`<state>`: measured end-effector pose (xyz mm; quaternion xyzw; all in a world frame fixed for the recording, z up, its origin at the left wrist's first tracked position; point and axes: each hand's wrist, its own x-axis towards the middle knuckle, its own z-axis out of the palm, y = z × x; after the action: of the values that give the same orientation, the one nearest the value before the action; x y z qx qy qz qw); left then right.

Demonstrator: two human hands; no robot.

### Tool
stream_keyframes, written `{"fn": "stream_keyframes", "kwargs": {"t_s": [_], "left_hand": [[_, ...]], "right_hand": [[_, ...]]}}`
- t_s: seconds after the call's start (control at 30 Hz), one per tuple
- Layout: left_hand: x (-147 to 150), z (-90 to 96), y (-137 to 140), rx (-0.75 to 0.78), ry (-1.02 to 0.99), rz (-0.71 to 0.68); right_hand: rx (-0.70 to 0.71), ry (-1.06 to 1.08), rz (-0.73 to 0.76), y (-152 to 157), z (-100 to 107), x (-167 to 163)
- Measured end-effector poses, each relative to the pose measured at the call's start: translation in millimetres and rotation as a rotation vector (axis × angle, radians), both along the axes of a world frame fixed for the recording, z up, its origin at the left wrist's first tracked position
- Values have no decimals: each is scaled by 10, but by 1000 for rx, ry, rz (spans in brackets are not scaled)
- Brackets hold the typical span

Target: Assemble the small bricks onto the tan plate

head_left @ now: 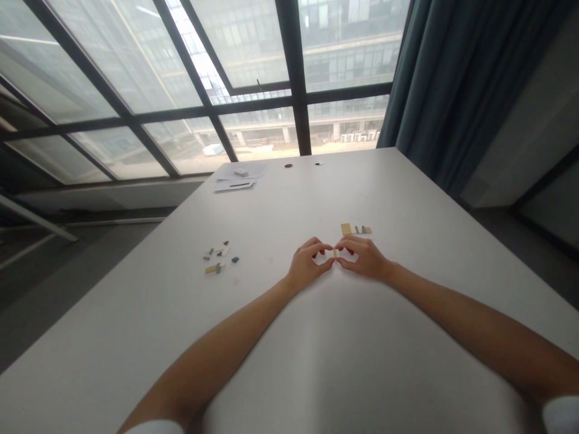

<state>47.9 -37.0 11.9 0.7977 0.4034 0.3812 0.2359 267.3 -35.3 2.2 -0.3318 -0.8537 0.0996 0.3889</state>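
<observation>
Between my two hands is a small tan piece, perhaps a toy building brick; it is too small to make out clearly. My left hand pinches it from the left with thumb and forefinger. From the right, my right hand grips the same piece, also with thumb and fingertips. Just beyond my right hand lies a row of joined tan, white and grey pieces. Off to the left are several loose small pieces in dark grey, white and tan, with a longer tan one closest to me.
White tabletop spreads under both arms. Papers with a dark pen-like item on them lie at the far left edge. A dark round spot sits near the far edge. Windows and a blue curtain stand behind the table.
</observation>
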Motion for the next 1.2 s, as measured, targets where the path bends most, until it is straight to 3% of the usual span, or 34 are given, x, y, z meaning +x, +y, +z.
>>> {"fn": "stream_keyframes", "kwargs": {"t_s": [0.57, 0.87, 0.97, 1.2], "left_hand": [[11, -10, -1, 8, 30, 6], [-8, -64, 40, 101, -16, -30], [-24, -68, 48, 107, -18, -28], [-25, -34, 37, 91, -8, -30]], "right_hand": [[3, -18, 5, -22, 69, -4], [14, 60, 14, 22, 62, 2], [1, 156, -42, 139, 158, 126], [-71, 298, -370, 503, 368, 776]]}}
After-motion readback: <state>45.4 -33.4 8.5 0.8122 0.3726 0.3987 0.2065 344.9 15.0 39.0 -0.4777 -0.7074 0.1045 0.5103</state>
